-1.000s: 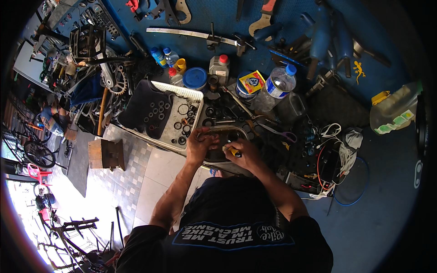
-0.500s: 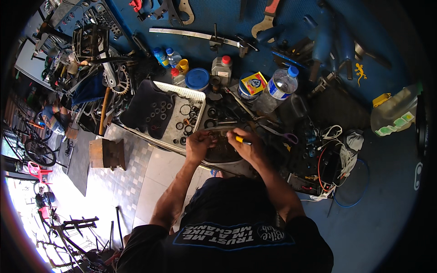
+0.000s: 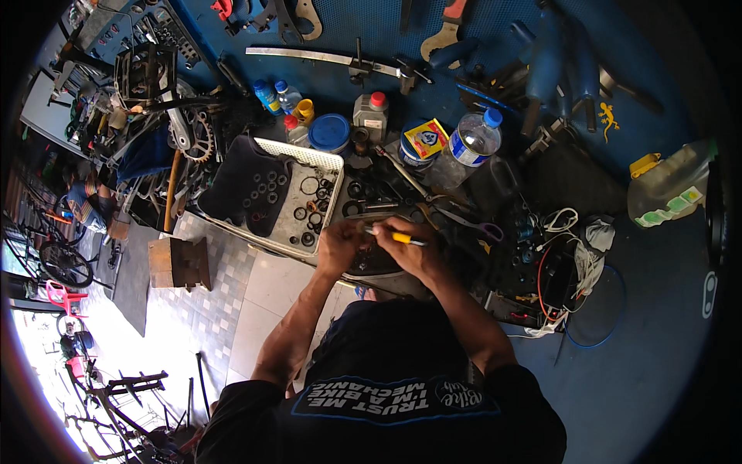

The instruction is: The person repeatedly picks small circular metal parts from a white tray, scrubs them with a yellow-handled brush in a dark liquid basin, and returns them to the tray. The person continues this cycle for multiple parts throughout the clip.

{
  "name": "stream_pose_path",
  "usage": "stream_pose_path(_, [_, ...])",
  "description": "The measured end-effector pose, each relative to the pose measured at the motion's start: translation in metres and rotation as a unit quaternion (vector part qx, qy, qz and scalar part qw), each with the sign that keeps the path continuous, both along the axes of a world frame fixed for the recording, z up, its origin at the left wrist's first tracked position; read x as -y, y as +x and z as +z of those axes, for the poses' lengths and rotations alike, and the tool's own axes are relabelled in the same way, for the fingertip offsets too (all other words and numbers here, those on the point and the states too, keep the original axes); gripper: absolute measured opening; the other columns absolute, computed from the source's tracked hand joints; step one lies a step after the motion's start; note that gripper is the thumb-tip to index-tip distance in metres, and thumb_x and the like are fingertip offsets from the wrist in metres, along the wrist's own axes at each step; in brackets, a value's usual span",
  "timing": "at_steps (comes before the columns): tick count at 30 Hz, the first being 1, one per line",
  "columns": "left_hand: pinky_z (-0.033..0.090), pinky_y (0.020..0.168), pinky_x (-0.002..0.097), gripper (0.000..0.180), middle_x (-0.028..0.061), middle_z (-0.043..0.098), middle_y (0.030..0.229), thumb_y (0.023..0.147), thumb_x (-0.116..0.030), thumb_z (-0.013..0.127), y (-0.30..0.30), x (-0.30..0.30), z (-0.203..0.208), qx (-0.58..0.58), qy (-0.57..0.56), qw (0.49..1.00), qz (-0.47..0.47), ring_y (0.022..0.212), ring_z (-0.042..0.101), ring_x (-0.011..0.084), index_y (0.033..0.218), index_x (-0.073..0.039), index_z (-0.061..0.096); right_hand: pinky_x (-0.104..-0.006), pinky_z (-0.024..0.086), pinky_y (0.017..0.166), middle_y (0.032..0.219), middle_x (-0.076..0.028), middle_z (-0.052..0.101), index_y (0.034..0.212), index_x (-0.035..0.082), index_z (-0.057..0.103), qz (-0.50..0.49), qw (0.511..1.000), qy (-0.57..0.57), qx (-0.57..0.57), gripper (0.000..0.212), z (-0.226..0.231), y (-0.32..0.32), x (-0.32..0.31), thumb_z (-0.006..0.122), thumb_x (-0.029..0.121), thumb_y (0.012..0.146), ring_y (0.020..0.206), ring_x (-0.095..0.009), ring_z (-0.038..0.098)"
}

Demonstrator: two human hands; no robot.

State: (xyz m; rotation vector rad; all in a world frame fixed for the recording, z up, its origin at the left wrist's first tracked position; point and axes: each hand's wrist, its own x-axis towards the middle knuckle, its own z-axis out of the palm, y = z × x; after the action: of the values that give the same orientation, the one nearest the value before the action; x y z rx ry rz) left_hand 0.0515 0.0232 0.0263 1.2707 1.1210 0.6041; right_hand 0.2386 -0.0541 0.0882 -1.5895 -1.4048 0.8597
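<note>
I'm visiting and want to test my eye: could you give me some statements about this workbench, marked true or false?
1. The right hand holds a slim yellow-handled tool. True.
2. The large clear plastic bottle has a red cap. False: its cap is blue.
3. Small dark rings lie in the cream perforated plastic tray. True.
4. The left hand holds the purple-handled scissors. False: they lie to the right of both hands.
5. The round blue-lidded tub stands left of the large bottle. True.
</note>
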Motion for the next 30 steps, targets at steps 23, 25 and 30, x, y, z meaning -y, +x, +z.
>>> stream_pose_path(23, [0.069,0.075,0.0336,0.028,0.0155,0.078,0.101,0.102,-0.002,0.069,0.0,0.002,-0.03,0.122,-0.141,0.982,-0.012,0.089,0.079,0.0225,0.128,0.009,0.069,-0.0401,0.058,0.069,0.086,-0.014,0.076,0.102,0.007,0.075,0.007,0.991,-0.049,0.124,0.024,-0.052,0.02,0.029,0.08,0.029,0.098,0.08,-0.035,0.076])
stream_pose_path(25, [0.069,0.079,0.0353,0.029,0.0172,0.078,0.106,0.102,-0.001,0.067,0.0,0.006,-0.038,0.175,-0.151,0.972,0.028,0.094,0.079,0.0243,0.129,0.009,0.069,-0.0444,0.058,0.068,0.086,-0.015,0.076,0.099,0.007,0.073,0.057,0.99,0.003,0.128,0.022,-0.056,0.018,0.033,0.079,0.029,0.098,0.081,-0.036,0.076])
stream_pose_path(30, [0.069,0.083,0.0359,0.032,0.0184,0.077,0.111,0.102,0.0,0.066,-0.006,0.007,-0.038,0.184,-0.144,0.971,0.056,0.098,0.079,0.0258,0.133,0.008,0.067,-0.0454,0.059,0.069,0.087,-0.016,0.077,0.1,0.008,0.075,0.106,0.98,0.033,0.166,0.021,-0.071,0.013,0.038,0.079,0.029,0.098,0.08,-0.038,0.075])
